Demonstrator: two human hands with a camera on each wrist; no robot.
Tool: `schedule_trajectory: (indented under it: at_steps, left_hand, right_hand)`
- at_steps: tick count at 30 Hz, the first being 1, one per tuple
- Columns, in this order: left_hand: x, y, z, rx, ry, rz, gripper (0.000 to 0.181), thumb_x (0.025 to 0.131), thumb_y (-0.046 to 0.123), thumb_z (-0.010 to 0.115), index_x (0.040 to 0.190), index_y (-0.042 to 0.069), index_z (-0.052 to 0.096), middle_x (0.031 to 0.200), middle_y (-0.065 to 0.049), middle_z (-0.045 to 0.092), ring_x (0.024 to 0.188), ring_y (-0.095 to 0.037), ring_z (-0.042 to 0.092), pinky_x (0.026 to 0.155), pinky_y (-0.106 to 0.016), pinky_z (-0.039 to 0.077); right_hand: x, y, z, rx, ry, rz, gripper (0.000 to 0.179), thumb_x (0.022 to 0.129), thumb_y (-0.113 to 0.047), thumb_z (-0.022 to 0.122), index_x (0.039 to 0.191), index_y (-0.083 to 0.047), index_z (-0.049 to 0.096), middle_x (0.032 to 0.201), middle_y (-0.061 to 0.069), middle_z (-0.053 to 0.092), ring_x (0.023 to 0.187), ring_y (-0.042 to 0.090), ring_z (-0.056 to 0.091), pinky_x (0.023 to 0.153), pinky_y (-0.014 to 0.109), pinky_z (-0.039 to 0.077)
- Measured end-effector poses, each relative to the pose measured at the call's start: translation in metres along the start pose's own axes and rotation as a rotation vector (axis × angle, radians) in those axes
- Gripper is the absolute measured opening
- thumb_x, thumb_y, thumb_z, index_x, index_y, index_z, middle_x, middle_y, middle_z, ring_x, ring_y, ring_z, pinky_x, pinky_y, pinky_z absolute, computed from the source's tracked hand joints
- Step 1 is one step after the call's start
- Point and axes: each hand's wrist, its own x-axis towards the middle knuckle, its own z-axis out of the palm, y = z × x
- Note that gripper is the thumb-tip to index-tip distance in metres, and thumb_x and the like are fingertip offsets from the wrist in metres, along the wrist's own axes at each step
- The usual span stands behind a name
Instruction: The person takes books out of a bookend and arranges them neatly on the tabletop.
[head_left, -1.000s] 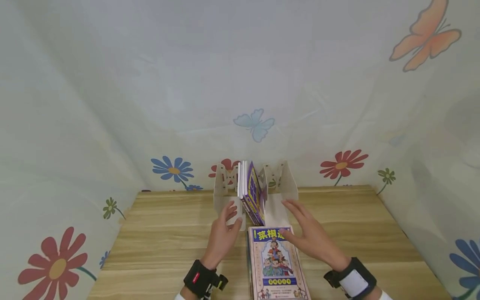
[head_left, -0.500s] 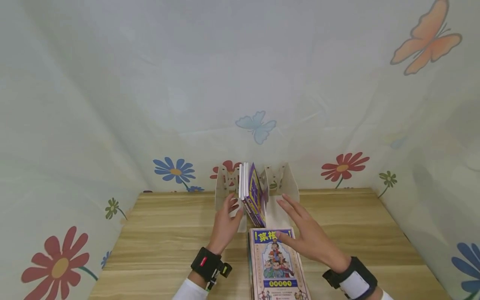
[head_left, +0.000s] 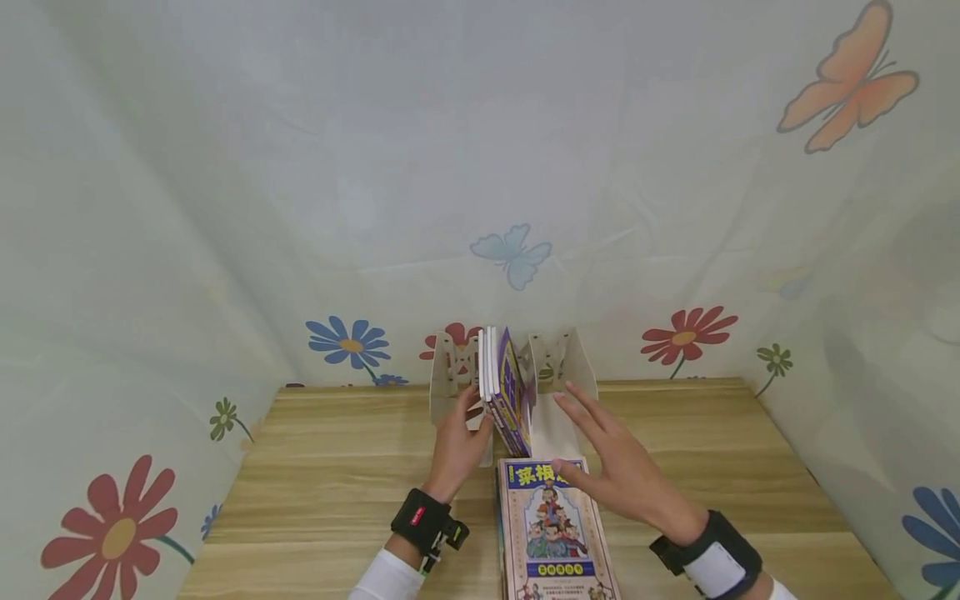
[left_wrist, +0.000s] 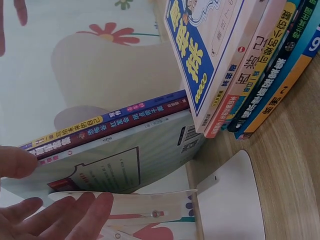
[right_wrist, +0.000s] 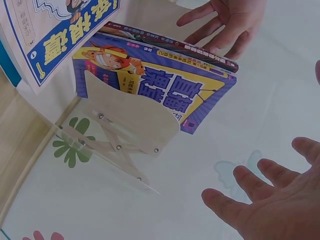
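Several thin books stand upright in a cream expandable bookend at the back of the table; the purple one on the right side leans a little. My left hand is at their left side. In the left wrist view its thumb touches the spines, and the fingers lie extended beside the green back cover. My right hand hovers with spread fingers, holding nothing, above and right of a stack of books whose top one has a pink cover.
The stack lies flat in front of the bookend, its several spines showing in the left wrist view. Bare wooden table extends to both sides. A white sheet printed with flowers and butterflies hangs behind and at the sides.
My left hand has moved forward and right until it touches the standing books. The right hand has shifted only slightly. The books look unmoved.
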Motion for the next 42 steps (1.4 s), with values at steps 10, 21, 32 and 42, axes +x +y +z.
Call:
schedule_trajectory:
  at_steps: [10,21,32,42]
  left_hand:
    - [0.002,0.004,0.0,0.075,0.002,-0.023,0.053,0.092,0.026,0.056,0.14,0.015,0.036,0.132,-0.009,0.049,0.107,-0.031,0.053,0.076,-0.039,0.053]
    - [0.007,0.005,0.004,0.099,-0.009,-0.056,0.057,0.092,0.03,0.053,0.143,0.016,0.031,0.136,-0.007,0.046,0.113,-0.023,0.049,0.09,-0.046,0.045]
    - [0.009,0.006,0.008,0.116,0.039,-0.012,0.048,0.095,0.026,0.049,0.14,0.014,0.036,0.129,-0.014,0.051,0.115,-0.024,0.047,0.094,-0.045,0.043]
    - [0.011,0.013,0.004,0.123,0.086,0.066,0.038,0.094,0.013,0.048,0.132,0.01,0.046,0.112,-0.011,0.06,0.09,-0.018,0.056,0.074,-0.04,0.051]
  right_hand:
    - [0.006,0.0,-0.006,-0.025,-0.013,-0.042,0.078,0.084,-0.044,0.064,0.147,-0.023,0.021,0.153,0.003,0.013,0.13,0.033,0.026,0.089,0.062,0.04]
    - [0.024,0.003,-0.017,-0.061,-0.004,-0.136,0.079,0.084,-0.042,0.064,0.147,-0.022,0.021,0.152,0.006,0.013,0.13,0.033,0.026,0.093,0.061,0.037]
    - [0.038,-0.005,-0.022,-0.086,-0.023,-0.157,0.078,0.084,-0.044,0.062,0.146,-0.019,0.023,0.152,0.008,0.013,0.133,0.032,0.02,0.098,0.064,0.029]
    - [0.039,-0.004,-0.025,-0.099,-0.042,-0.148,0.078,0.085,-0.046,0.061,0.147,-0.02,0.021,0.152,0.009,0.013,0.132,0.034,0.021,0.096,0.065,0.03]
